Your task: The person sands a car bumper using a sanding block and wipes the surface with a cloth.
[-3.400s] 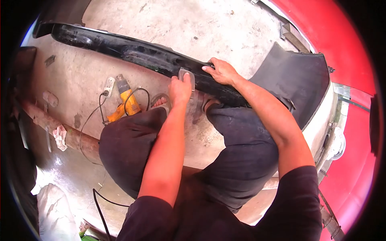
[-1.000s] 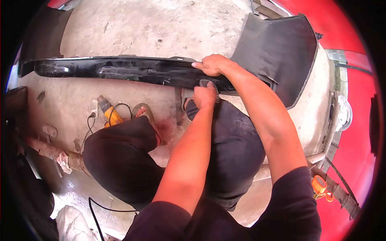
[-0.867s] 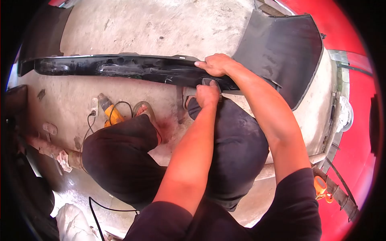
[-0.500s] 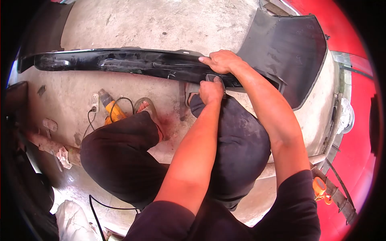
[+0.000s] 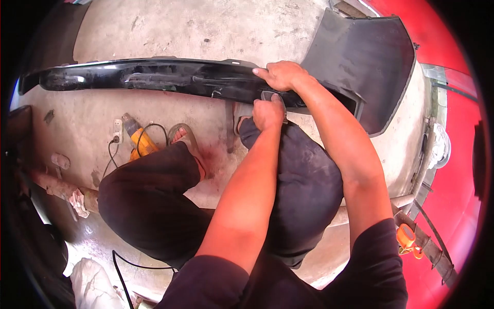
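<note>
A long glossy black car bumper (image 5: 170,74) lies across the view, scuffed with pale marks, its broad matte end on the right. My right hand (image 5: 282,76) grips its upper edge, thumb pointing left along the surface and fingers curled over the far side. Just below, my left hand (image 5: 268,113) is closed at the lower edge, thumb pressed on a small grey flat piece (image 5: 266,95). What that piece is, and whether it belongs to the bumper, I cannot tell. My bent knee is right under this spot.
On the concrete floor (image 5: 200,31) lie a yellow heat gun (image 5: 141,139) and a white power strip (image 5: 118,130) with a black cable. Red car bodywork (image 5: 455,154) stands on the right, near an orange tool (image 5: 405,235). A white bag (image 5: 92,283) sits at lower left.
The whole view has shifted slightly, so everything sits a little further left and higher. Both hands keep nearly the same places on the bumper.
</note>
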Motion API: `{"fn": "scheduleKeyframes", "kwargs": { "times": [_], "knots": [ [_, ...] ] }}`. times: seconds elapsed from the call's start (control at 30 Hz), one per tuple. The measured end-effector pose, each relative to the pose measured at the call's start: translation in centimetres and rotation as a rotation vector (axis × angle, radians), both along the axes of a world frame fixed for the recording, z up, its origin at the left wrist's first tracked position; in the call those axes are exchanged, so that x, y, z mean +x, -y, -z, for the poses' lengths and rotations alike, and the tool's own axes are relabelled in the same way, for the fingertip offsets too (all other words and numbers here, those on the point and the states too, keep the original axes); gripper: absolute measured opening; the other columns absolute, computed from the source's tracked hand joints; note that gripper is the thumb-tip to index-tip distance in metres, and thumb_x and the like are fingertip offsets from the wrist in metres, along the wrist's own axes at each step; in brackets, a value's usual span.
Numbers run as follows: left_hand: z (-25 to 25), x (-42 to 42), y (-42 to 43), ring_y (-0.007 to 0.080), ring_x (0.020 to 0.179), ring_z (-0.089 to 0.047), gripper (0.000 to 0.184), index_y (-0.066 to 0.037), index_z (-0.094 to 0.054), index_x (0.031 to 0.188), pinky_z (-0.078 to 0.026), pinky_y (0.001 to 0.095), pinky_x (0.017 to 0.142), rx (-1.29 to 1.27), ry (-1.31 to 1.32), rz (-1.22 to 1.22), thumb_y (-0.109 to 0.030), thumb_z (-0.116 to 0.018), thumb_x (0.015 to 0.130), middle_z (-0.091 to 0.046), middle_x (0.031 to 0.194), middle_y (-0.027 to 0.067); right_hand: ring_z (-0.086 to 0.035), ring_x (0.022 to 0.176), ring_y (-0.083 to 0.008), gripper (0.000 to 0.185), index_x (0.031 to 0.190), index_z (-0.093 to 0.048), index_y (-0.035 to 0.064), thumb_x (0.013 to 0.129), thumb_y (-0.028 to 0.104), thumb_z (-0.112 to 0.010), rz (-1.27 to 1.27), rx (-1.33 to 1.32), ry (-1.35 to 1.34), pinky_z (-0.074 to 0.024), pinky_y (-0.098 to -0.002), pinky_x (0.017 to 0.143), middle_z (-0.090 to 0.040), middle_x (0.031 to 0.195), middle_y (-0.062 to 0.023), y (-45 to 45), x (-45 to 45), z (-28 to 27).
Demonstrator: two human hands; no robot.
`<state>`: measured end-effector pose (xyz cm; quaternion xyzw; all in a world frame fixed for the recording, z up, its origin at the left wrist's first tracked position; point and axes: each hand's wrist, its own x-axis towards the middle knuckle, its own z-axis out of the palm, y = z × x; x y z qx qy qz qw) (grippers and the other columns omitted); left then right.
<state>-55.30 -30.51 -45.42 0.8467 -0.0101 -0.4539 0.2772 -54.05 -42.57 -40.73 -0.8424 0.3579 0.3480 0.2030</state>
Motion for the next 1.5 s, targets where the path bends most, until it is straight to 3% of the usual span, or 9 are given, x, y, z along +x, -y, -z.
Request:
{"fn": "scheduleKeyframes", "kwargs": {
  "times": [0.47,0.57,0.63,0.67,0.77,0.83,0.87,0.97,1.5],
  "knots": [
    [0.6,0.5,-1.1,0.0434,0.106,-0.063,0.057,0.008,-0.060,0.110,-0.049,0.0474,0.092,-0.036,-0.023,-0.026,-0.043,-0.067,0.083,-0.065,0.111,0.0301,-0.059,0.115,-0.0388,0.068,0.116,-0.067,0.0025,0.100,0.057,-0.031,-0.025,-0.021,-0.009,-0.0447,-0.0486,0.099,-0.066,0.119,-0.0213,-0.2,0.5,-1.6],
    [1.2,1.5,-3.6,0.0457,0.106,-0.062,0.063,0.010,-0.063,0.107,-0.047,0.0468,0.094,-0.322,-0.047,-0.004,-0.047,-0.068,0.082,-0.064,0.110,0.0328,-0.059,0.114,-0.0377,0.067,0.112,-0.070,0.0062,0.099,0.059,-0.031,-0.041,-0.066,0.008,-0.0458,-0.0494,0.097,-0.066,0.118,-0.0192,0.1,1.0,-1.7],
    [3.8,3.0,-5.6,0.0382,0.102,-0.066,0.061,0.010,-0.064,0.107,-0.050,0.0439,0.090,-0.386,-0.069,-0.165,-0.047,-0.069,0.084,-0.068,0.105,0.0277,-0.060,0.114,-0.0372,0.067,0.111,-0.071,0.0070,0.099,0.060,-0.031,-0.024,-0.082,0.002,-0.0463,-0.0497,0.096,-0.067,0.117,-0.0184,-0.2,0.6,-1.5],
    [-0.1,5.6,-6.8,0.0295,0.095,-0.067,0.072,0.013,-0.056,0.121,-0.054,0.0401,0.080,-0.344,-0.193,-0.186,-0.047,-0.072,0.083,-0.067,0.109,0.0230,-0.060,0.113,-0.0371,0.067,0.110,-0.071,0.0075,0.099,0.060,-0.032,-0.035,-0.078,0.011,-0.0468,-0.0497,0.096,-0.067,0.117,-0.0176,0.1,0.6,-1.3],
    [-0.5,11.2,-9.9,0.0319,0.117,-0.058,0.090,0.016,-0.044,0.135,-0.044,0.0388,0.101,-0.266,-0.044,-0.201,-0.050,-0.074,0.081,-0.056,0.130,0.0279,-0.061,0.112,-0.0369,0.067,0.109,-0.072,0.0078,0.099,0.060,-0.032,-0.056,-0.076,0.039,-0.0475,-0.0496,0.094,-0.068,0.115,-0.0165,0.3,0.7,-1.1],
    [0.7,14.3,-11.0,0.0246,0.077,-0.068,0.065,0.007,-0.058,0.120,-0.054,0.0366,0.060,-0.368,-0.084,-0.239,-0.045,-0.071,0.085,-0.068,0.100,0.0163,-0.061,0.111,-0.0368,0.067,0.109,-0.072,0.0075,0.099,0.060,-0.032,-0.064,-0.077,0.046,-0.0477,-0.0493,0.094,-0.068,0.114,-0.0162,0.2,0.5,-1.2],
    [3.1,15.6,-11.4,0.0191,0.060,-0.064,0.052,0.003,-0.061,0.111,-0.046,0.0331,0.043,-0.416,-0.021,-0.236,-0.043,-0.069,0.087,-0.067,0.086,0.0102,-0.061,0.110,-0.0365,0.067,0.108,-0.072,0.0075,0.098,0.060,-0.033,-0.058,-0.077,0.048,-0.0477,-0.0493,0.094,-0.068,0.113,-0.0160,0.2,0.6,-1.3],
    [-0.5,16.5,-10.1,0.0200,0.061,-0.064,0.052,0.003,-0.061,0.111,-0.047,0.0340,0.043,-0.355,-0.037,-0.220,-0.042,-0.068,0.087,-0.066,0.087,0.0114,-0.061,0.110,-0.0361,0.066,0.108,-0.072,0.0076,0.098,0.061,-0.033,-0.048,-0.084,0.071,-0.0478,-0.0494,0.094,-0.069,0.113,-0.0155,0.3,0.5,-0.8],
    [2.2,17.2,-4.8,0.0281,0.076,-0.069,0.055,0.012,-0.067,0.102,-0.058,0.0385,0.052,-0.014,0.111,-0.051,-0.041,-0.071,0.085,-0.068,0.101,0.0201,-0.063,0.105,-0.0361,0.065,0.103,-0.072,0.0053,0.099,0.058,-0.034,-0.160,-0.092,0.102,-0.0492,-0.0481,0.091,-0.069,0.107,-0.0174,0.0,1.5,-0.7]
  ]
}}
